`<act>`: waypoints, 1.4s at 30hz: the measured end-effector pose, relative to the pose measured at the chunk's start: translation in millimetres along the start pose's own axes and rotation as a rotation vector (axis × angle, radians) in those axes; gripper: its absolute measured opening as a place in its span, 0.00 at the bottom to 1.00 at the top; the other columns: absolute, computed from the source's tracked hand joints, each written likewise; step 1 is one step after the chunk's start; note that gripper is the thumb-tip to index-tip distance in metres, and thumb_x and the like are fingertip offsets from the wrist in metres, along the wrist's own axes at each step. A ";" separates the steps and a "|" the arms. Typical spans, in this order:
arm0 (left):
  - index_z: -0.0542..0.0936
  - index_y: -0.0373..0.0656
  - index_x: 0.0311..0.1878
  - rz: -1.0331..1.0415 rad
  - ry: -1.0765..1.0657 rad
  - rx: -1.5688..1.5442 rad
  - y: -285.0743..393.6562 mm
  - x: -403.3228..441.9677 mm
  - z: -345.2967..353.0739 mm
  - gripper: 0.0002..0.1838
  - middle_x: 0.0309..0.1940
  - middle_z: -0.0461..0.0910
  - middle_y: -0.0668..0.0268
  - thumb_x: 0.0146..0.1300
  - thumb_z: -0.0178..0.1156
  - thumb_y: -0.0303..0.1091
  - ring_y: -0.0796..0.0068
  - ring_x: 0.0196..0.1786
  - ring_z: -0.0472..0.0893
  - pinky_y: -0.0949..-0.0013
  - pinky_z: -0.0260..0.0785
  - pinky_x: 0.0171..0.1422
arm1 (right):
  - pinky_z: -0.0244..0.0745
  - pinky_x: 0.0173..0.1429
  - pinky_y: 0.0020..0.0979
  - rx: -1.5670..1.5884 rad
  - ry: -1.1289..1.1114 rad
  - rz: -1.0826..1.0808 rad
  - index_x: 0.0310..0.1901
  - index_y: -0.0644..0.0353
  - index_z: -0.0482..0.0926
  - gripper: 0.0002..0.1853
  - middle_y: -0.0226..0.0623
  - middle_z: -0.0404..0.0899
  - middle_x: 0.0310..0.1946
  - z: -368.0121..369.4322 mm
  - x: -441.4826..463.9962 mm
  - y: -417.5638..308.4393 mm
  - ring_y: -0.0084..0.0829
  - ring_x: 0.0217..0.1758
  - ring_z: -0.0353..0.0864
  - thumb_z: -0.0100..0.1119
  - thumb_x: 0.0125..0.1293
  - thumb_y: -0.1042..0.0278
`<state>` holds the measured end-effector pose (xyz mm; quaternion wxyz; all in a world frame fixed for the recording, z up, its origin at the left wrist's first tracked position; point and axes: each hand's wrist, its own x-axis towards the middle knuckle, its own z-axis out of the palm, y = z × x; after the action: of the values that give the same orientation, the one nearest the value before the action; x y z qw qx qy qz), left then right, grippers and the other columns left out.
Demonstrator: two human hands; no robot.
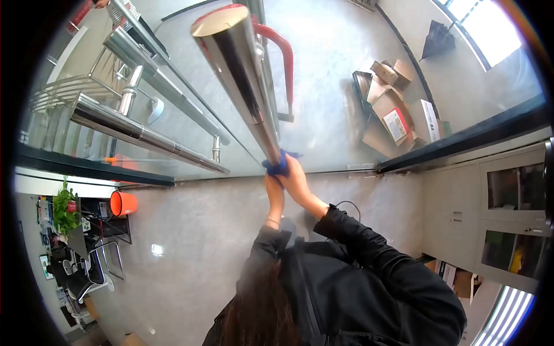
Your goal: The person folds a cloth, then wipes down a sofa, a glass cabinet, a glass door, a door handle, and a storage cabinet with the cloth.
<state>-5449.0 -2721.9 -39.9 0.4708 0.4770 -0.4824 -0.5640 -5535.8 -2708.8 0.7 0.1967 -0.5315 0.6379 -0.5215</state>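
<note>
A thick, shiny chrome door handle (245, 86) rises toward the camera in front of me. A blue cloth (279, 167) is wrapped around its lower part. My right hand (296, 180) is closed around the cloth and the handle from the right. On the left side, my left hand (273, 187) presses against the same cloth, just below it; its fingers are mostly hidden behind the cloth and the bar.
More chrome handles (138, 127) stand to the left by the glass door. Beyond the glass are a red curved handle (284, 55), cardboard boxes (389, 106) and a person (135, 23). An orange bin (123, 203), a chair (86, 282) and a grey cabinet (453, 216) are on my side.
</note>
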 end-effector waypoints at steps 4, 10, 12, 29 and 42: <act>0.74 0.34 0.52 0.188 0.126 -0.108 37.4 18.0 12.3 0.21 0.44 0.78 0.60 0.71 0.50 0.45 0.75 0.47 0.76 0.67 0.69 0.47 | 0.67 0.60 0.43 0.098 0.132 -0.104 0.60 0.67 0.65 0.35 0.52 0.71 0.52 -16.5 17.2 -58.2 0.54 0.57 0.70 0.68 0.49 0.78; 0.71 0.35 0.54 0.057 0.113 0.036 -10.5 22.4 7.7 0.20 0.47 0.76 0.59 0.72 0.49 0.44 0.72 0.49 0.76 0.67 0.70 0.50 | 0.67 0.62 0.41 0.185 0.134 -0.008 0.61 0.66 0.66 0.34 0.53 0.71 0.54 9.6 8.8 -19.5 0.53 0.58 0.71 0.67 0.49 0.79; 0.70 0.35 0.54 -0.078 0.042 0.087 -31.6 14.3 3.7 0.19 0.48 0.76 0.58 0.72 0.49 0.43 0.71 0.50 0.76 0.67 0.70 0.51 | 0.66 0.64 0.39 0.171 0.123 0.132 0.61 0.66 0.67 0.33 0.54 0.72 0.55 19.6 -0.5 -1.6 0.53 0.60 0.71 0.67 0.51 0.79; 0.71 0.36 0.59 -0.358 0.027 -0.157 35.5 -54.8 -106.4 0.29 0.49 0.77 0.62 0.52 0.68 0.23 0.71 0.52 0.76 0.71 0.70 0.57 | 0.75 0.54 0.34 0.233 -0.251 0.092 0.62 0.68 0.69 0.31 0.51 0.80 0.49 -47.5 -51.3 -19.5 0.42 0.51 0.82 0.69 0.57 0.71; 0.76 0.43 0.41 0.606 0.312 0.223 281.4 20.6 -273.1 0.10 0.40 0.74 0.72 0.58 0.65 0.22 0.80 0.44 0.72 0.78 0.64 0.50 | 0.73 0.57 0.33 0.301 0.243 -0.446 0.59 0.70 0.69 0.28 0.49 0.78 0.51 49.7 63.1 -248.9 0.38 0.53 0.80 0.68 0.58 0.75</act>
<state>-5160.2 -2794.0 216.2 0.6297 0.4411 -0.5827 -0.2633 -5400.7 -2760.0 218.6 0.0760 -0.5572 0.4398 -0.7002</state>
